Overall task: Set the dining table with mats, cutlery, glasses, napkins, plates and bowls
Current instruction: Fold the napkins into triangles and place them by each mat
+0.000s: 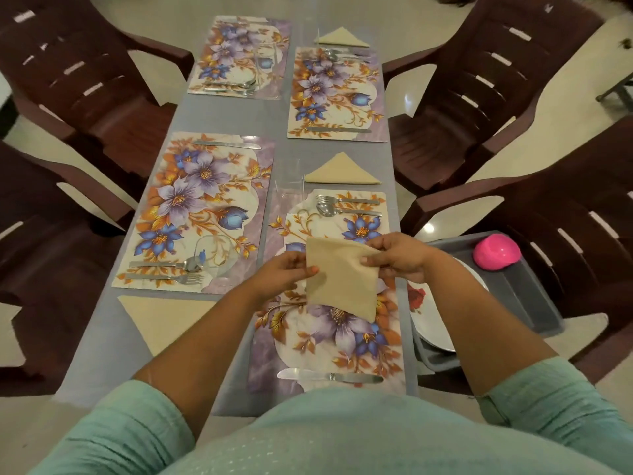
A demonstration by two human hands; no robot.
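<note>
A beige napkin (342, 275) hangs above the near right floral mat (329, 341). My left hand (284, 272) pinches its left edge and my right hand (399, 257) pinches its upper right corner. That mat carries a knife (329, 376) near me and a fork (346, 199) and spoon (342, 210) at its far end. The near left mat (195, 207) holds a clear glass (215, 257), a fork, a spoon and a knife. Folded triangular napkins lie at the near left (164, 320), the centre right (340, 171) and the far right (342, 37).
Two more floral mats (337, 94) (239, 56) with cutlery lie at the far end of the grey table (226, 114). A grey tray (524, 293) on a chair at my right holds white plates (431, 317) and a pink bowl (496, 252). Dark brown plastic chairs (85, 73) stand on both sides.
</note>
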